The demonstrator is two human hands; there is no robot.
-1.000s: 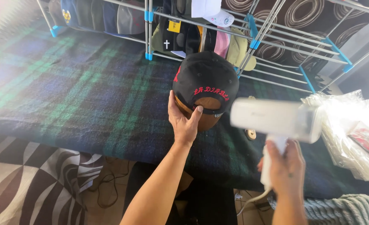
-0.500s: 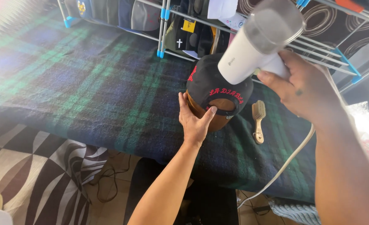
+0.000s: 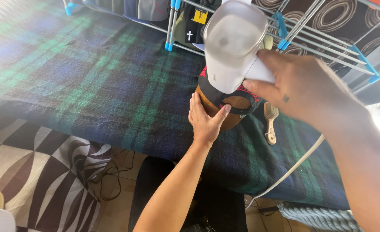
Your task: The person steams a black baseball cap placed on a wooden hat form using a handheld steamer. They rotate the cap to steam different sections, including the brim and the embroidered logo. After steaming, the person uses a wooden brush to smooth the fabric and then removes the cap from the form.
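A black cap with red lettering (image 3: 216, 94) sits over a rounded wooden form (image 3: 225, 115) on a table draped in a blue and green plaid blanket (image 3: 91, 81). My left hand (image 3: 205, 120) presses against the front of the form and cap, thumb on the right side. My right hand (image 3: 304, 89) grips a white handheld steamer (image 3: 232, 44), held just above the cap and hiding most of its crown. The steamer's white cord (image 3: 292, 168) trails down past the table's edge.
A small wooden brush (image 3: 270, 122) lies on the blanket right of the cap. A metal rack with blue joints (image 3: 284, 25) holding more caps stands behind. A black and white patterned rug (image 3: 48, 167), cables and a dark stool (image 3: 164, 189) are below.
My right hand has brought the steamer from the right side up and over the cap, closer to the camera. My left hand stays on the cap form.
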